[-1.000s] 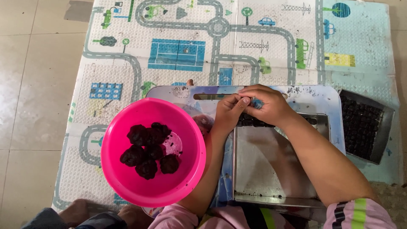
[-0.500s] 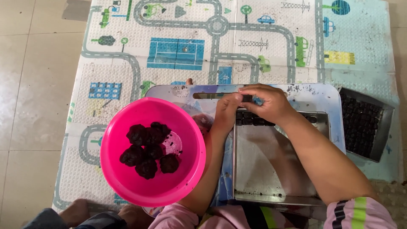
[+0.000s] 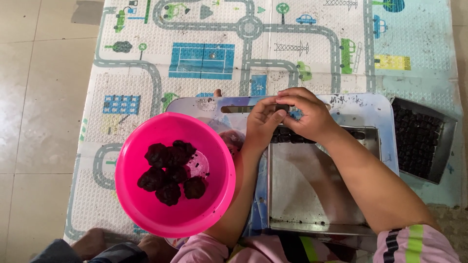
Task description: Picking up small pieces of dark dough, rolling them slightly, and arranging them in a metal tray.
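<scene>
My left hand (image 3: 262,124) and my right hand (image 3: 308,113) meet over the far edge of a shallow metal tray (image 3: 312,195), fingertips together on a small dark piece (image 3: 282,107). A row of dark pieces (image 3: 292,138) lines the tray's far end, partly hidden under my hands. The tray sits on a pale blue board (image 3: 360,109) with a slot handle. At the left a pink bowl (image 3: 146,204) holds several dark lumps (image 3: 169,173).
A second metal tray (image 3: 423,141) filled with dark pieces stands at the right. Everything rests on a play mat (image 3: 219,44) printed with roads, laid on a tiled floor (image 3: 34,122). My feet (image 3: 92,243) show at the bottom left.
Both hands stay over the tray's far edge; the fingers have shifted slightly around the small dark piece. The bowl and trays have not moved.
</scene>
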